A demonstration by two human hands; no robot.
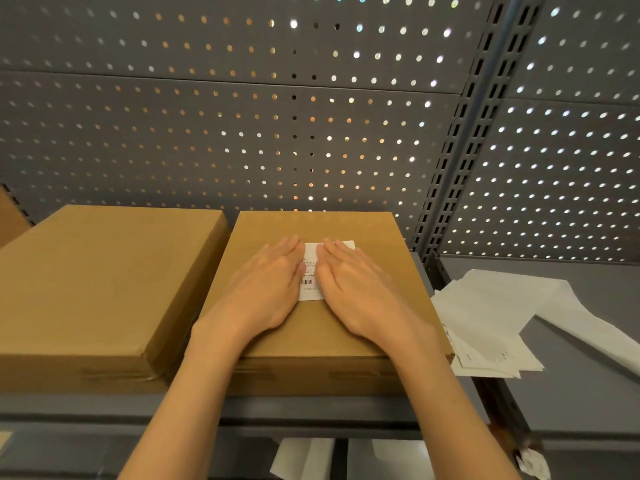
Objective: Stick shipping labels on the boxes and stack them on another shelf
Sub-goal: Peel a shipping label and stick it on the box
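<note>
Two flat hands press on a white label [311, 271] atop the right box [311, 327]: left hand [266, 289], right hand [360, 292], fingers straight, grasping nothing. That box sits at the shelf's [311, 407] front edge, maybe touching the left box [104, 278]. Loose papers [491, 323] lie right.

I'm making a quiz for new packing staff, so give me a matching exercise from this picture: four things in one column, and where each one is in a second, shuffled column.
Things
1. shipping label
2. unlabelled cardboard box
3. loose white sheets
4. left hand

Places
A. on the shelf bay to the right
B. flat on the label's left part
C. stuck on the right-hand box's top
D. beside the labelled box, on its left

Pairs: 1-C, 2-D, 3-A, 4-B
</note>
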